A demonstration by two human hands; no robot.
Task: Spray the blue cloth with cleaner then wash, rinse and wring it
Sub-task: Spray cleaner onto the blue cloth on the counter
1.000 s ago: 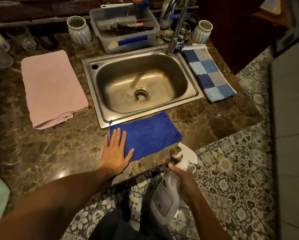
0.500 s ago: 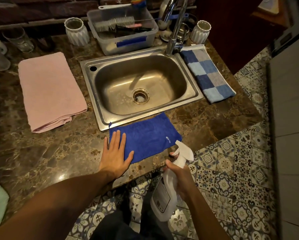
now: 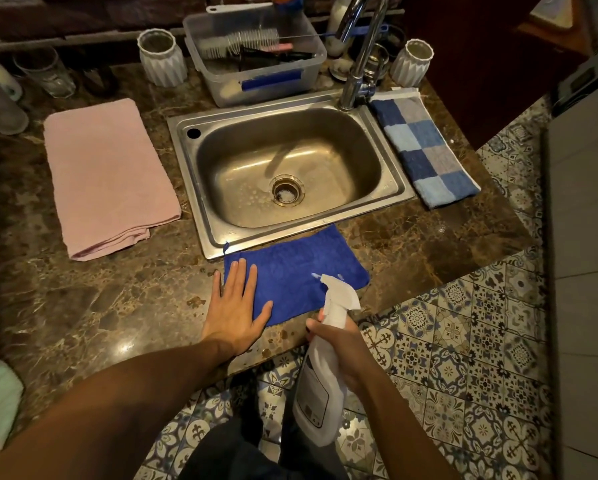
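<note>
Head view | blue cloth (image 3: 297,271) flat at counter (image 3: 117,306) front edge, touching sink (image 3: 200,188) rim | left hand (image 3: 237,308) fingers straight, pressing cloth's left end | right hand (image 3: 342,344) gripping white spray bottle (image 3: 320,382), nozzle over cloth

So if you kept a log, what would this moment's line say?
step: spraying | left hand: flat on blue cloth | right hand: grips spray bottle, nozzle over cloth | sink: empty
</note>
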